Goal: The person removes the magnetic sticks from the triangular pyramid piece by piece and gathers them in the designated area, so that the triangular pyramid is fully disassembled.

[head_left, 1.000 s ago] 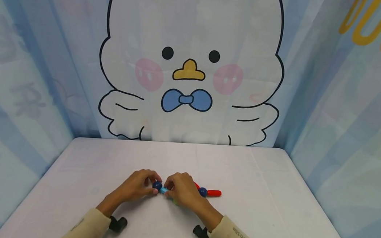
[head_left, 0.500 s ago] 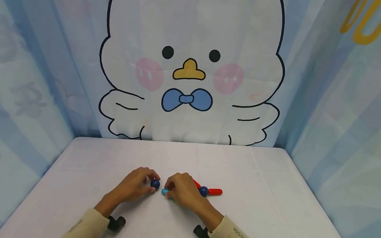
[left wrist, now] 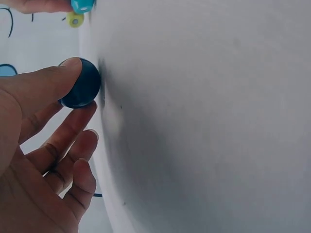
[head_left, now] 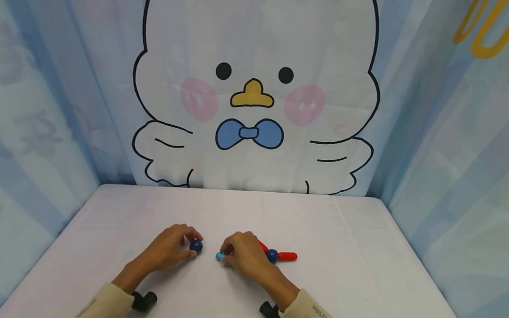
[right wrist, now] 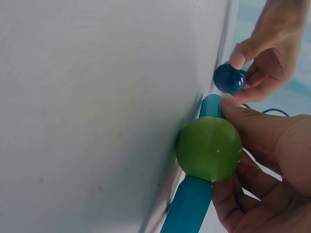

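Between thumb and fingers, my left hand point(head_left: 171, 246) holds a dark blue ball point(head_left: 195, 245) on the table; the left wrist view shows the ball point(left wrist: 83, 85) close up. My right hand point(head_left: 245, 254) pinches a light blue rod point(head_left: 220, 256) just to the right, apart from the ball. In the right wrist view, that short rod point(right wrist: 211, 106) joins a green ball point(right wrist: 209, 149), with another blue rod point(right wrist: 187, 206) on its opposite side. The head view has the green ball hidden behind my right hand.
Right of my right hand lies another dark blue ball point(head_left: 272, 255) with red rods point(head_left: 288, 256) on it, partly covered by the hand. A yellow piece with a hole point(left wrist: 75, 20) shows in the left wrist view. A white cloth covers the table point(head_left: 338, 290); printed curtains point(head_left: 38, 116) surround it.
The left hand has pulled the dark blue ball off to the left, away from the light blue rod it was against. The right hand has stayed nearly still.
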### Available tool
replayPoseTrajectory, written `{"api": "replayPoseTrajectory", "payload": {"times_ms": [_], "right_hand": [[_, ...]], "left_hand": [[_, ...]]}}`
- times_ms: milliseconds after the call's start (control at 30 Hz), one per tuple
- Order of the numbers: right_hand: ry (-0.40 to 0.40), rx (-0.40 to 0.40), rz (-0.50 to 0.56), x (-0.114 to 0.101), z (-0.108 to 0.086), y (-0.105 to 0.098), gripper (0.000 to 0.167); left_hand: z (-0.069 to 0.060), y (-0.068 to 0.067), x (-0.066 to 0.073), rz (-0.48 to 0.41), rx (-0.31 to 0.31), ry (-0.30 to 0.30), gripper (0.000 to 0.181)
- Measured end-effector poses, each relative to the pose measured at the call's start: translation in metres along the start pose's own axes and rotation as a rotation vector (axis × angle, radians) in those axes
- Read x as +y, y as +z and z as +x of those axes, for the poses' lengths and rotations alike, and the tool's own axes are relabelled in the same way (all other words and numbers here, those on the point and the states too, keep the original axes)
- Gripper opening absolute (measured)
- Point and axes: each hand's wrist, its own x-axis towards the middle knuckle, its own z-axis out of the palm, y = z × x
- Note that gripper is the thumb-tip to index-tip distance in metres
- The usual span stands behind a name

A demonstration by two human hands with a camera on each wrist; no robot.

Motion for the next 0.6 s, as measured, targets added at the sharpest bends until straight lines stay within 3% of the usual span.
{"api": "replayPoseTrajectory", "payload": {"times_ms": [400,600], "right_hand": [[0.046,-0.003,0.015,0.001,-0.01,-0.005,0.02],[0.03,0.007,0.026,0.003,-0.013,-0.006,0.02]], "left_hand": [[-0.012,-0.011,-0.013,0.014,0.023,-0.024,0.037],[-0.021,-0.023,-0.025,0.009,0.035,-0.047,0.037]]}}
